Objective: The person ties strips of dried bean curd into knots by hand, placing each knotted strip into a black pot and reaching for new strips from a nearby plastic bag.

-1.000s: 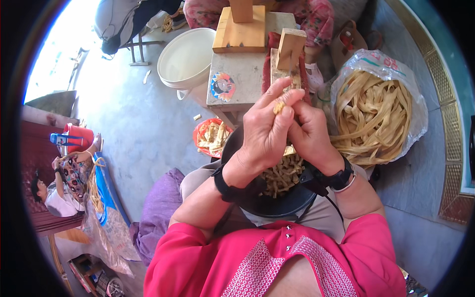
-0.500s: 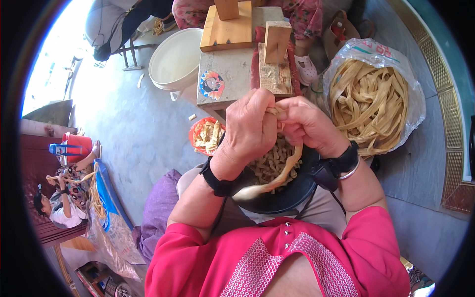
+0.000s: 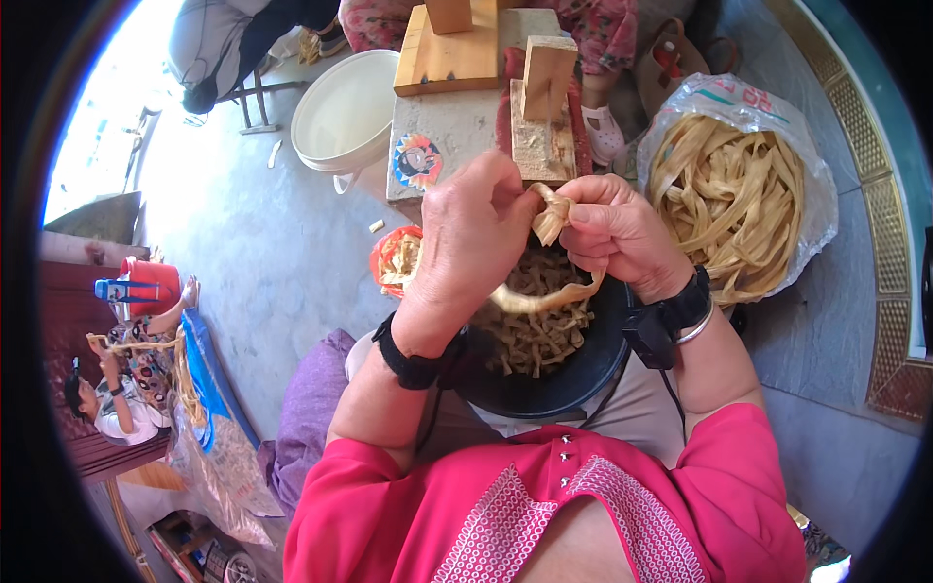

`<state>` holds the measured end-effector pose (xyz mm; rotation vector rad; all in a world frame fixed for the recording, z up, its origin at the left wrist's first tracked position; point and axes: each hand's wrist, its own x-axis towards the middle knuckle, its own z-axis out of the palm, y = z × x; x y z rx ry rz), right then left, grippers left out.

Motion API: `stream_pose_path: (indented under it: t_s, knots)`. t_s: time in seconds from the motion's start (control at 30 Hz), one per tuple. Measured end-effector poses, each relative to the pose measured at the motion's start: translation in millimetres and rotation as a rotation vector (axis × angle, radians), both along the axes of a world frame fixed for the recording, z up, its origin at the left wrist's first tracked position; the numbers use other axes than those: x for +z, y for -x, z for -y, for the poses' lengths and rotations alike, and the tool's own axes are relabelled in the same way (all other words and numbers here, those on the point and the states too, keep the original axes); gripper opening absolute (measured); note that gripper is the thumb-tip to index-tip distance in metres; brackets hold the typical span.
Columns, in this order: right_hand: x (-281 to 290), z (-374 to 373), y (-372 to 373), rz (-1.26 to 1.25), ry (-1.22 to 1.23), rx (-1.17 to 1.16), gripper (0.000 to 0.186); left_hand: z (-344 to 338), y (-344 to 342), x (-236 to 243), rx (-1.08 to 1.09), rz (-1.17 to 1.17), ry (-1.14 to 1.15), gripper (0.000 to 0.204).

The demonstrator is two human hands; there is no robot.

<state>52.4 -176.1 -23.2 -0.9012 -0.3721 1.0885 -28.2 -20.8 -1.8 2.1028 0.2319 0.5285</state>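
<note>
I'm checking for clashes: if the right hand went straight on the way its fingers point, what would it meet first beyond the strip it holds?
Probably the left hand, just across the tan strip from the right hand, though depth is hard to judge here.

You wear a bright pink top (image 3: pixel 389 505) with short sleeves (image 3: pixel 736 437); its white-ringed trim (image 3: pixel 486 534) splits toward five and seven o'clock below small silver studs (image 3: pixel 565 457). A black band (image 3: pixel 406 365) circles your left wrist (image 3: pixel 428 325); your right wrist (image 3: pixel 671 285), toward three, bears a black strap (image 3: pixel 696 296), boxy module (image 3: pixel 649 338), thin cable (image 3: pixel 673 394) and pale bangle (image 3: pixel 696 331).
</note>
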Motion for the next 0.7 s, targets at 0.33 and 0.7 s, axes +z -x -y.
stream_pose_path:
  t_s: [0.33,0.7]
  knots:
    - [-2,-5,4,0.232,0.139,-0.122,0.013,-12,2,1,-0.327,-0.167,-0.106,0.018]
    - [21,26,-11,0.615,0.215,-0.221,0.009,-38,6,7,-0.636,-0.267,0.787,0.034]
